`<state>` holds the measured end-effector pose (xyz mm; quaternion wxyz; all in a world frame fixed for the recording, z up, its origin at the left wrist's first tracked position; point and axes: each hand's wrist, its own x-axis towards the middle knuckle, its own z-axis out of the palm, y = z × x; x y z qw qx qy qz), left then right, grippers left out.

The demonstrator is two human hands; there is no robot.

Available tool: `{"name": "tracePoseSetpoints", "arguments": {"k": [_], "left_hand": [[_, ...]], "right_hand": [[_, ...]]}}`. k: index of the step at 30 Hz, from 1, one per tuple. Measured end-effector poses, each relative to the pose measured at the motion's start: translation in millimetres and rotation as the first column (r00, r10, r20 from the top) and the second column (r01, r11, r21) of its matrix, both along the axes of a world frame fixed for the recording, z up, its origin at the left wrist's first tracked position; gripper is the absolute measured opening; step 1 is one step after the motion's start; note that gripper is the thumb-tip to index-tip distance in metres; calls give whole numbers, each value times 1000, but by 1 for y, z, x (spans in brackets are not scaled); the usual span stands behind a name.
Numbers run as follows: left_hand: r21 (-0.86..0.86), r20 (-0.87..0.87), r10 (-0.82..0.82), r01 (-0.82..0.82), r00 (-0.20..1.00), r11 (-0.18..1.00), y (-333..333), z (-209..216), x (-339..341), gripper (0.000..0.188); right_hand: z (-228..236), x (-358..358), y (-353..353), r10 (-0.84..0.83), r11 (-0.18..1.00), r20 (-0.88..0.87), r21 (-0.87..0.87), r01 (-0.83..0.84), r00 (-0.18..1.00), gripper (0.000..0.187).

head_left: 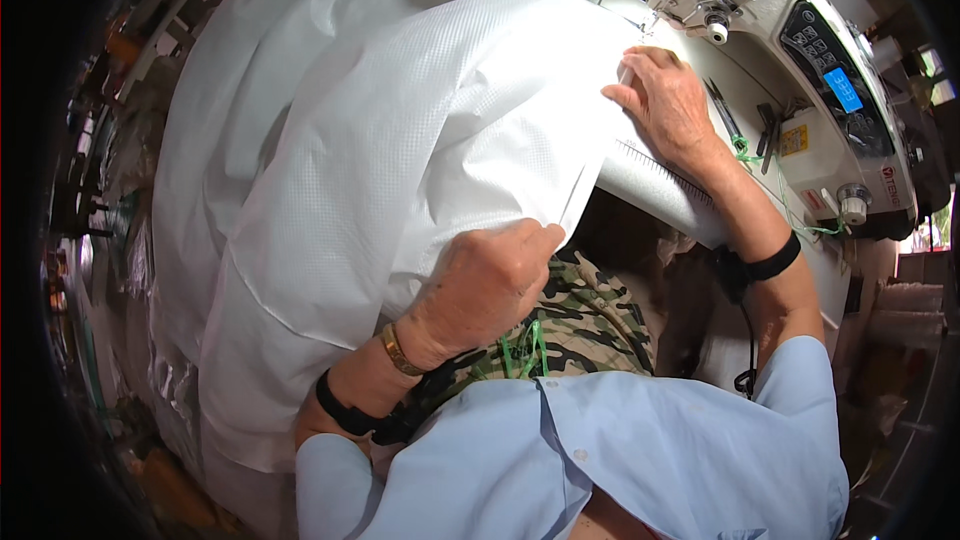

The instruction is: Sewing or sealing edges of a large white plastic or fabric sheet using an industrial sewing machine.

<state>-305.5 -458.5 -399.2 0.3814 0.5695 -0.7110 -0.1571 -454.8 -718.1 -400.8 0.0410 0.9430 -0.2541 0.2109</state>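
A large sheet of white textured fabric [360, 130] spreads in folds over the left and middle of the view and hangs down toward my lap. My left hand [495, 275] is closed on its near edge, fingers curled around the cloth. At the fabric's right end, my right hand [665, 100] pinches the edge between thumb and fingers, close to the needle area of a white sewing machine [740, 0]. The edge runs fairly straight between both hands. Cloth hides the machine's presser foot in part.
A blue-lit display panel [842, 90] is on the machine's arm. Dark thread snips [722, 108] with green string lie on the machine bed, right of my right hand. A printed ruler scale [660, 168] runs along the table's front edge. A camouflage cloth [600, 320] covers my lap.
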Motion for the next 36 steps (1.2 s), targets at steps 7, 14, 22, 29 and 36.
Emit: {"name": "tracePoseSetpoints", "arguments": {"k": [7, 14, 22, 29, 36], "left_hand": [[-57, 115, -37, 44, 993, 997, -9, -5, -5, 15], [-129, 240, 2, 30, 971, 991, -38, -7, -4, 11], [-152, 376, -11, 74, 926, 986, -109, 5, -9, 16], [-106, 522, 10, 54, 853, 993, -177, 10, -9, 6], [-73, 493, 42, -8, 869, 997, -240, 11, -7, 10]], "right_hand": [[-11, -16, 13, -66, 991, -27, 119, 68, 997, 73], [-12, -16, 6, -52, 994, 45, 100, 48, 998, 69], [-4, -12, 9, -139, 967, 79, 226, 118, 987, 56], [-14, -14, 2, -152, 967, 207, 232, 103, 966, 37], [-10, -9, -6, -224, 941, 214, 302, 154, 951, 28]]}}
